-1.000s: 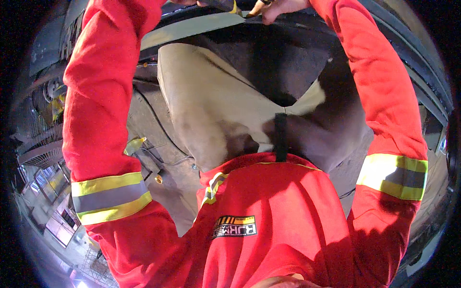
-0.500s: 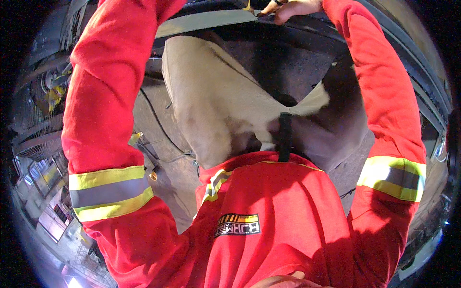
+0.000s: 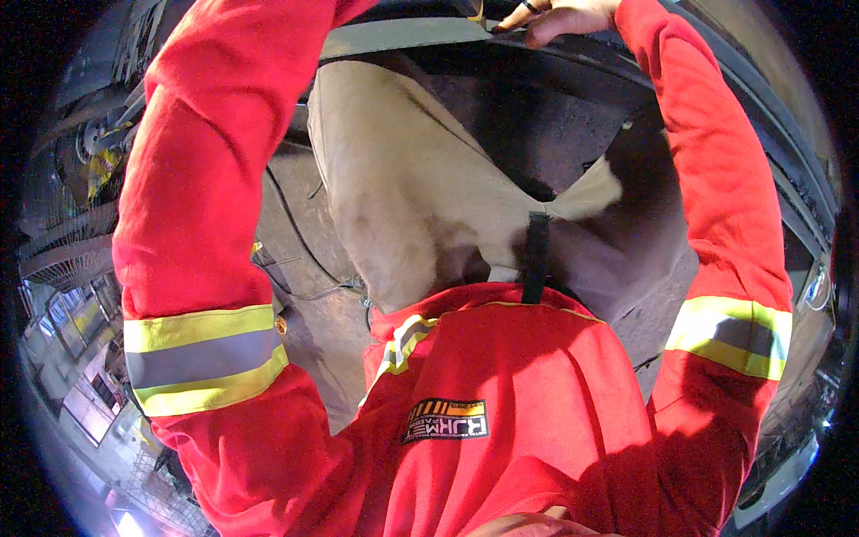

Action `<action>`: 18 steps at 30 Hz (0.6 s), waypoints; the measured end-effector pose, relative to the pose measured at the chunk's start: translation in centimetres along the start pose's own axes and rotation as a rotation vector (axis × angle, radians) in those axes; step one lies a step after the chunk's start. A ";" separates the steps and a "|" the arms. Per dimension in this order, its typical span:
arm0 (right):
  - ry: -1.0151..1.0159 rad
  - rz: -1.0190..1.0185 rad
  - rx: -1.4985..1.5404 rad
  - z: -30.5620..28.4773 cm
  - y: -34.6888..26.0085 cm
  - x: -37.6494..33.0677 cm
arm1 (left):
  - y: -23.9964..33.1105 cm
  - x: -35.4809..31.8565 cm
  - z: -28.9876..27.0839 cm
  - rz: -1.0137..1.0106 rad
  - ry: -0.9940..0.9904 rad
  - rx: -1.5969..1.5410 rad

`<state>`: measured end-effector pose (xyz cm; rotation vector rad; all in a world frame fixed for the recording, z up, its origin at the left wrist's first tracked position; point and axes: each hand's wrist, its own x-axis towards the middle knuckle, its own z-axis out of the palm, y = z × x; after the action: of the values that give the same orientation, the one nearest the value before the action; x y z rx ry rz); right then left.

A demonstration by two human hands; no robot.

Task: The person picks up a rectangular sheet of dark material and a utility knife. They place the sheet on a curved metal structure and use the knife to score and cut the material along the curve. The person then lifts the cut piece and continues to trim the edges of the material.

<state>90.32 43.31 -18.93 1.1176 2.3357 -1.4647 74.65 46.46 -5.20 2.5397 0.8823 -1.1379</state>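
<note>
Both my arms, in red sleeves with yellow and grey reflective bands, reach toward the top of the head view. My right hand [image 3: 559, 18] is at the upper edge, fingers bent against a flat grey bar [image 3: 403, 36]. A small yellow and dark piece [image 3: 474, 11] sits right by its fingertips; whether the hand grips it is unclear. My left sleeve [image 3: 215, 206] runs out of the picture at the top, so my left hand is hidden. Below are my red jacket [image 3: 501, 394] and beige trousers [image 3: 403, 188].
Dark cables [image 3: 304, 259] lie over the brown ground by my left leg. A dark curved metal frame [image 3: 769, 134] runs down the right side. Machinery and metal racks [image 3: 80, 197] stand at the far left, and a lit floor area [image 3: 98, 421] lies lower left.
The grey bar and my right hand have drifted slightly up and to the right in the picture. My left sleeve has swung a little further inward. My right hand stays at the bar.
</note>
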 end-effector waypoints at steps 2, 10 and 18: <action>0.029 -0.018 0.002 0.6 1.1 0.2 | 0.4 0.1 0.6 -0.025 0.116 0.052; 0.015 0.020 -0.017 0.5 1.6 0.7 | 0.9 0.6 0.3 0.022 0.025 0.118; 0.019 0.058 0.029 0.5 1.5 1.4 | 0.7 3.9 1.1 0.067 0.043 0.221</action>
<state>90.25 43.98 -20.95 1.2008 2.2812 -1.4785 76.43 47.17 -8.80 2.7566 0.7103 -1.2256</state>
